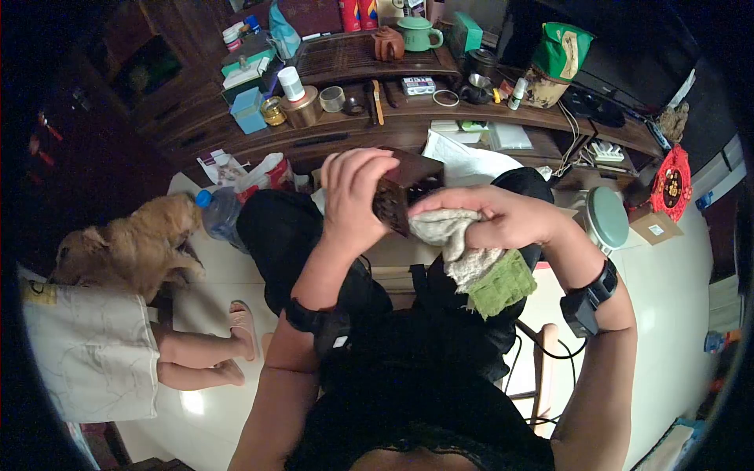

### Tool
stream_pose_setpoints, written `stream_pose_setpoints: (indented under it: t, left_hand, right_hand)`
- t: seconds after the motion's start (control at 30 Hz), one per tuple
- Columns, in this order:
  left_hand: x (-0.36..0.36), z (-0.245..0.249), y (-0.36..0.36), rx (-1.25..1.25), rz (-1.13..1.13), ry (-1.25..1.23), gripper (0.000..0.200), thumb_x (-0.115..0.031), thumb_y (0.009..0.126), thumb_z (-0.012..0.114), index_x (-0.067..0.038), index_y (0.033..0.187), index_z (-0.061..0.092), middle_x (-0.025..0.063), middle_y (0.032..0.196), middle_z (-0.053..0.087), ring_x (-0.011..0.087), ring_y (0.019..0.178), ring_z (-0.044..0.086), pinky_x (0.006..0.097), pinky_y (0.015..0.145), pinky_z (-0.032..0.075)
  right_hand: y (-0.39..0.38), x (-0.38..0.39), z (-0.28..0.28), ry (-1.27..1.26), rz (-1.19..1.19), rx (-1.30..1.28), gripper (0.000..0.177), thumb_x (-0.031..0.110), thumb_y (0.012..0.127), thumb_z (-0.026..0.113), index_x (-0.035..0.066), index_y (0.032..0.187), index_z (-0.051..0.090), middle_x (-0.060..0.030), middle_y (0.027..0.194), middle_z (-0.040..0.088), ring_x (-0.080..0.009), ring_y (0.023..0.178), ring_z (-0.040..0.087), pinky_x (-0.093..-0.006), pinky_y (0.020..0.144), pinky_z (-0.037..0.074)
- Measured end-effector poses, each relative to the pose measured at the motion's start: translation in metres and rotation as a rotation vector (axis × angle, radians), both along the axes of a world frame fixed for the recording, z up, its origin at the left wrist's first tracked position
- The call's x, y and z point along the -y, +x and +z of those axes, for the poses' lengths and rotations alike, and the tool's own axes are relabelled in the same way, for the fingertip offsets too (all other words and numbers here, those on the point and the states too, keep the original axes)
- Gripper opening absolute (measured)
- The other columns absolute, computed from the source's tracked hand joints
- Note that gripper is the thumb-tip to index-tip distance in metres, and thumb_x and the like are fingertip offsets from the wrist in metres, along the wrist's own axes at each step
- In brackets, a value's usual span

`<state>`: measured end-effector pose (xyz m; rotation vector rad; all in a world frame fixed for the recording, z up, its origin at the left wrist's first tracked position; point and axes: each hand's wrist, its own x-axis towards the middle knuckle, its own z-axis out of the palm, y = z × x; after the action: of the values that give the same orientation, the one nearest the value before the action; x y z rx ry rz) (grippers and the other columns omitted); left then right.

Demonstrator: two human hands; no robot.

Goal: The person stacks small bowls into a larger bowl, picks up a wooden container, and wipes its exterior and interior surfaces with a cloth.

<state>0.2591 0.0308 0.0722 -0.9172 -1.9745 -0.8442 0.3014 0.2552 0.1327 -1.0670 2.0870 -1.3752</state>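
Left hand (355, 196) gripped the dark wooden box (410, 182) — right hand (503, 218), closed on a cloth (471, 263), touched its right side.

- Home, looks like a living room with a tea corner.
- Far: dark wooden table (408, 110) crowded with a brown teapot (388, 43), a green teapot (418, 34), jars and a slatted tea tray (345, 56).
- Left: dog (129, 243) lying on the tile floor (212, 290), next to a slipper (242, 320) on another person's foot.
- Right: red hanging ornament (670, 184), power strip (606, 151).
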Motion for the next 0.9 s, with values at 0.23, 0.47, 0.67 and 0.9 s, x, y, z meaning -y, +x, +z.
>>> stream_pose_setpoints:
  t: [0.23,0.47,0.67,0.9]
  left_hand:
    - [0.039,-0.01,-0.025,-0.014,-0.118,0.283,0.06,-0.013,0.058,0.08,-0.01,0.109,0.048,0.0114,0.113,0.056,0.0307,0.107,0.053,0.046,0.099,0.035]
    - [0.046,0.003,-0.027,-0.168,-0.151,0.2,0.057,-0.016,0.06,0.079,-0.011,0.106,0.048,0.0104,0.114,0.056,0.0309,0.111,0.053,0.0525,0.104,0.03]
    - [0.034,0.007,-0.016,-0.13,-0.107,0.2,0.059,-0.02,0.059,0.08,-0.012,0.108,0.048,0.0097,0.114,0.056,0.0303,0.111,0.053,0.0516,0.103,0.03]
    - [0.018,0.016,-0.002,-0.111,-0.044,-0.068,0.053,-0.016,0.059,0.073,-0.012,0.108,0.053,0.0063,0.113,0.055,0.0288,0.111,0.051,0.0512,0.102,0.03]
  right_hand:
    - [0.017,-0.017,0.016,-0.18,-0.283,0.292,0.053,-0.004,0.071,0.046,0.002,0.123,0.051,-0.006,0.111,0.061,-0.0142,0.105,0.055,-0.0271,0.093,0.042]
    - [0.029,-0.016,0.016,-0.353,-0.304,0.345,0.057,-0.004,0.068,0.049,0.001,0.125,0.05,-0.0053,0.114,0.06,-0.0125,0.104,0.056,-0.0265,0.091,0.043]
    - [0.045,-0.011,0.024,-0.38,-0.222,0.162,0.056,-0.002,0.071,0.053,0.001,0.126,0.05,-0.0065,0.121,0.058,-0.0136,0.11,0.053,-0.0279,0.095,0.042]
    - [0.05,0.046,0.031,0.365,-0.34,-0.514,0.064,0.013,0.074,0.065,-0.004,0.128,0.034,-0.0282,0.128,0.04,-0.0441,0.09,0.058,-0.0431,0.075,0.051]
